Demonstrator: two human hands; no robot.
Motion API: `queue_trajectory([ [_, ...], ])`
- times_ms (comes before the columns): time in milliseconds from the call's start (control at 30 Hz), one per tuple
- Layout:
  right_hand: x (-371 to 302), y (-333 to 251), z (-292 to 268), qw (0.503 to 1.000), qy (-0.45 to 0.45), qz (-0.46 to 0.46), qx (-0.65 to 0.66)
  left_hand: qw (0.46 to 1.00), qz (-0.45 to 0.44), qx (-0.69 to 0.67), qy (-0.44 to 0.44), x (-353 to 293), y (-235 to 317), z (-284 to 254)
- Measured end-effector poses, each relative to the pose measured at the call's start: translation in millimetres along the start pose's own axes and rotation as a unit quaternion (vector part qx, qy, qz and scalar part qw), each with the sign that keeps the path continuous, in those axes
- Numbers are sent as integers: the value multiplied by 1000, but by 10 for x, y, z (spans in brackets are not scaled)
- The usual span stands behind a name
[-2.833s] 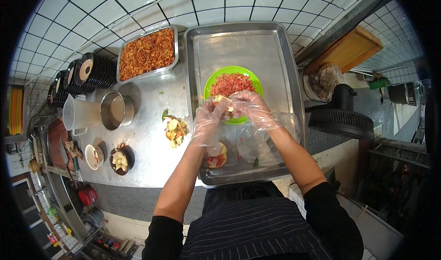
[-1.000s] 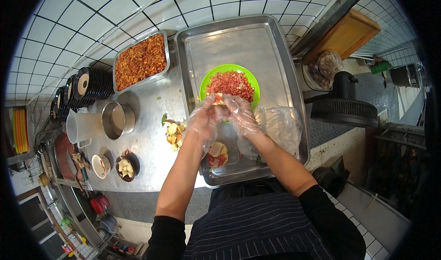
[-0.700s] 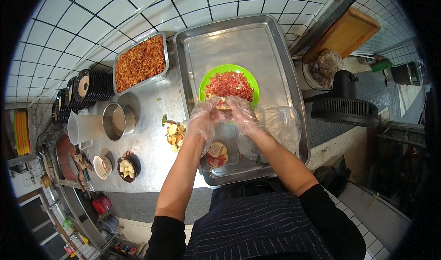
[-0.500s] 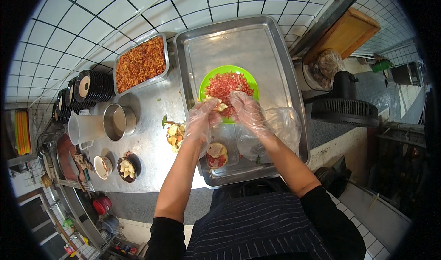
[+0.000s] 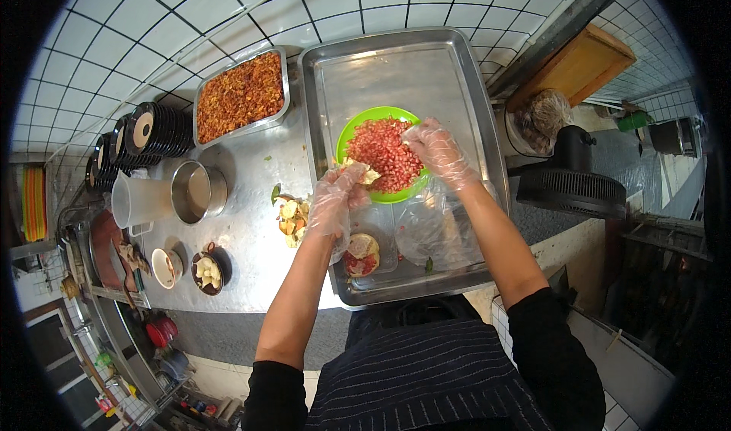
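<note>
My left hand (image 5: 335,201), in a clear plastic glove, grips a yellowish piece of pomegranate (image 5: 369,173) at the left rim of a green plate (image 5: 346,135). Loose red pomegranate seeds (image 5: 384,145) are heaped on that plate. Over its right side is my right hand (image 5: 440,155), gloved too, fingers drawn together; what they pinch, if anything, is too small to make out. A cut pomegranate (image 5: 361,257) lies nearer me, beside my left wrist. Left of that wrist is a pile of peel (image 5: 292,221) on the steel table.
A large steel tray (image 5: 388,62) carries the plate and a crumpled clear plastic bag (image 5: 438,229). Leftward stand a pan of reddish-brown crumbly food (image 5: 242,100), a steel pot (image 5: 196,191), a plastic jug (image 5: 137,201), small bowls (image 5: 167,267) and stacked black dishes (image 5: 156,134). A black fan (image 5: 571,183) is at right.
My right hand has moved away from the left, to the right and up across the plate. The left hand stays near the plate's left rim with the pomegranate piece. The view has shifted slightly.
</note>
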State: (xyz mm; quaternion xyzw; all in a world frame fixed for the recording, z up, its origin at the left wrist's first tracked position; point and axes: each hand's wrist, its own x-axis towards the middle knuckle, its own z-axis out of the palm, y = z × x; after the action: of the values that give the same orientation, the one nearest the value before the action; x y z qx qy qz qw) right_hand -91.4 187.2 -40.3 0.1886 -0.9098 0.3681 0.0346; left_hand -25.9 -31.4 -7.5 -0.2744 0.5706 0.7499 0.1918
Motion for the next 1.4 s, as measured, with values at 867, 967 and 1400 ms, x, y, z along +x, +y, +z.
queue_trajectory([
  [867, 329, -1725, 525, 972, -162, -104, 137, 977, 210, 20, -16, -52, -383, -184],
  [967, 277, -1546, 288, 962, -114, 7, 248, 985, 148, -68, -56, -110, -253, -191],
  [1400, -243, -757, -67, 847, -139, 218, 465, 989, 94, 10, -115, -149, -62, -36],
])
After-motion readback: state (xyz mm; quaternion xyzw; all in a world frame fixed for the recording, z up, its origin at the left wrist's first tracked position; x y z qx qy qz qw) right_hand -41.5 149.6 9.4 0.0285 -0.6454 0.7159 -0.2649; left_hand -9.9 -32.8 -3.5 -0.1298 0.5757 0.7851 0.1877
